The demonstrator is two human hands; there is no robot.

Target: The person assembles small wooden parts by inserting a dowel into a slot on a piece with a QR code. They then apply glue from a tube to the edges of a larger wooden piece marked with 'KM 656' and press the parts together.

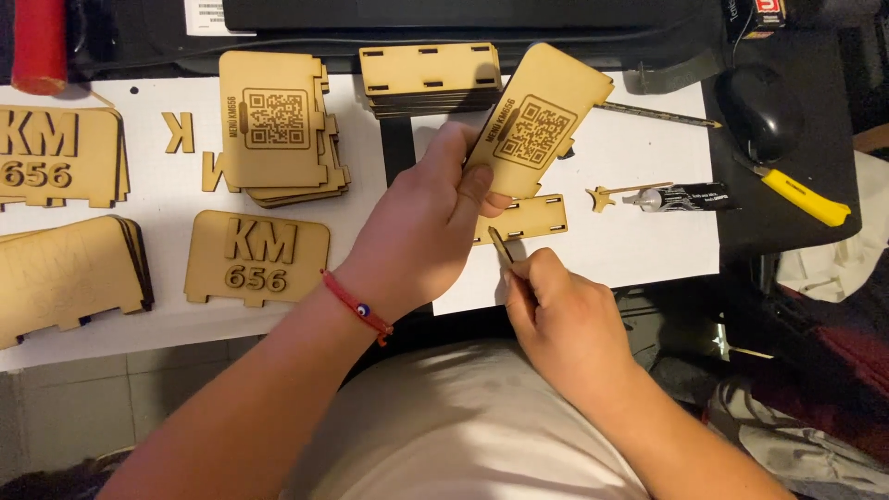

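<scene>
Looking like small craft workshop set up at home desk. Stacks of laser-cut wooden panels (282,130) lying across white counter (639,241), some showing engraved code squares, others raised letters. Slotted wooden strips (429,76) piling near back edge. Glue tube (690,197), yellow utility knife (804,196) and pencil (656,114) sitting among parts. Computer mouse (761,109) resting on black pad, tiled floor showing below.

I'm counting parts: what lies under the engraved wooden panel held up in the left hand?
Under the engraved wooden panel lies a slotted wooden strip on white paper. The left hand covers the strip's left end.
</scene>
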